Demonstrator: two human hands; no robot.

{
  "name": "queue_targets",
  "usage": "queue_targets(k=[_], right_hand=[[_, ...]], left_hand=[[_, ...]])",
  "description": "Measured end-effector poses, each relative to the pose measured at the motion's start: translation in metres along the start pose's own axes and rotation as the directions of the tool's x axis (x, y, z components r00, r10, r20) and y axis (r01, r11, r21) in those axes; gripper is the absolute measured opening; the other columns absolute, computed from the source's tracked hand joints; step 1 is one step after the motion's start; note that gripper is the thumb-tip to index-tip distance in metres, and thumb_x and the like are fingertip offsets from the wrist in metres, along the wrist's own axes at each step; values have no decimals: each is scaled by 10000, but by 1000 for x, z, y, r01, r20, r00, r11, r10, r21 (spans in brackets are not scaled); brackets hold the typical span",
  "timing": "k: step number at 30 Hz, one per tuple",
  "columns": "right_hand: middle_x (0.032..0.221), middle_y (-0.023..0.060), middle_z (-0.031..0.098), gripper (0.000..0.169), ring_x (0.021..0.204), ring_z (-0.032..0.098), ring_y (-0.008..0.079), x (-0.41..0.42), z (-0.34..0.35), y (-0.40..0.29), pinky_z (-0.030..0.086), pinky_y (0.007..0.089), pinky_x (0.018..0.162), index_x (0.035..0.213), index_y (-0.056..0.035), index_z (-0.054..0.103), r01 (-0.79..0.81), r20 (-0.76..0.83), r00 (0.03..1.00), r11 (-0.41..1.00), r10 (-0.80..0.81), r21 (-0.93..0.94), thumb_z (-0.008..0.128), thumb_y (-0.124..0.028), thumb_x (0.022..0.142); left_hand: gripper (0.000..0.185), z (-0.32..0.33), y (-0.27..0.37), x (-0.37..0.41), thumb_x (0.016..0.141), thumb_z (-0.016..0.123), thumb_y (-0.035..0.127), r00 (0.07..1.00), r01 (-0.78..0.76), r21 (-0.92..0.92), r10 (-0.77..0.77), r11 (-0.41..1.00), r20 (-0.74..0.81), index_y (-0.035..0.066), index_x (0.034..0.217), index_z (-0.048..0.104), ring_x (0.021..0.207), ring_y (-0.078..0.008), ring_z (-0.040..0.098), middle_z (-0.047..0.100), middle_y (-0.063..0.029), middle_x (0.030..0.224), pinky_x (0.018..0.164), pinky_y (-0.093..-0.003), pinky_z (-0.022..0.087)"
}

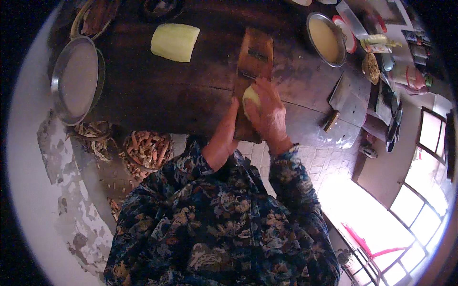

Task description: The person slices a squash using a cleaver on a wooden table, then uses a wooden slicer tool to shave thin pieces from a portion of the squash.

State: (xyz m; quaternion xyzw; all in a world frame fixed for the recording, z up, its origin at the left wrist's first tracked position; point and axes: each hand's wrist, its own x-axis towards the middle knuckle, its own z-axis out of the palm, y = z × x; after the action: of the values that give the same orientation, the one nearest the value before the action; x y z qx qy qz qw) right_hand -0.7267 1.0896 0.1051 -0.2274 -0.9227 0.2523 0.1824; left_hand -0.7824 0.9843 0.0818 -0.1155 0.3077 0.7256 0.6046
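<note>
A wooden mandoline slicer [256, 46] lies lengthwise on the dark wooden table, with a slot and a dark blade plate in its far half. My left hand [223, 134] grips its near end from the left side, thumb along the edge; the other fingers are hidden. In my right hand [268, 109] is a pale, peeled vegetable piece [251, 95], pressed on the board below the slot and partly covered by my fingers. A larger pale green peeled vegetable piece [175, 42] rests on the table, beyond and left of my hands.
A cleaver [338, 94] with a wooden handle lies at the right. Farther back stands a metal bowl of yellowish liquid [325, 39]. Another metal basin [77, 80] is at the table's left edge. Below are baskets of wood chips [150, 150]. Dishes and packets crowd the far right.
</note>
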Motion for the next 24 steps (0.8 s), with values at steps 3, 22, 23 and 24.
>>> queue_targets(k=[3, 22, 23, 24], right_hand=[[1138, 186, 504, 330, 1093, 458, 354, -1, 4, 0, 359, 402, 946, 1036, -4, 547, 81, 8, 997, 995, -81, -60, 553, -144, 737], [1198, 187, 467, 382, 1094, 455, 353, 4, 9, 9, 389, 408, 907, 1127, -3, 487, 107, 140, 986, 991, -96, -77, 517, -164, 782], [1206, 189, 457, 401, 1096, 450, 357, -1, 5, 2, 397, 420, 902, 1136, 1, 473, 159, 166, 976, 980, -138, -121, 533, -151, 770], [1194, 188, 470, 378, 1091, 457, 355, 4, 6, 6, 390, 413, 907, 1125, -3, 489, 158, 121, 982, 978, -142, -134, 515, -164, 784]], left_hand=[[567, 2, -1, 0, 880, 337, 517, 998, -6, -5, 6, 1000, -57, 80, 1242, 360, 1029, -205, 527, 502, -87, 1151, 819, -335, 476], [574, 4, 9, -4, 868, 326, 550, 985, 54, -51, -61, 997, -158, 70, 1162, 441, 923, -167, 563, 559, -64, 1046, 734, -286, 480], [572, 12, 17, -9, 871, 329, 543, 976, 90, -26, -93, 996, -196, 70, 1175, 434, 939, -174, 559, 553, -67, 1064, 752, -292, 475], [569, 24, 27, -17, 873, 333, 535, 964, 131, 2, -127, 991, -233, 70, 1187, 427, 956, -180, 555, 548, -71, 1083, 770, -298, 470]])
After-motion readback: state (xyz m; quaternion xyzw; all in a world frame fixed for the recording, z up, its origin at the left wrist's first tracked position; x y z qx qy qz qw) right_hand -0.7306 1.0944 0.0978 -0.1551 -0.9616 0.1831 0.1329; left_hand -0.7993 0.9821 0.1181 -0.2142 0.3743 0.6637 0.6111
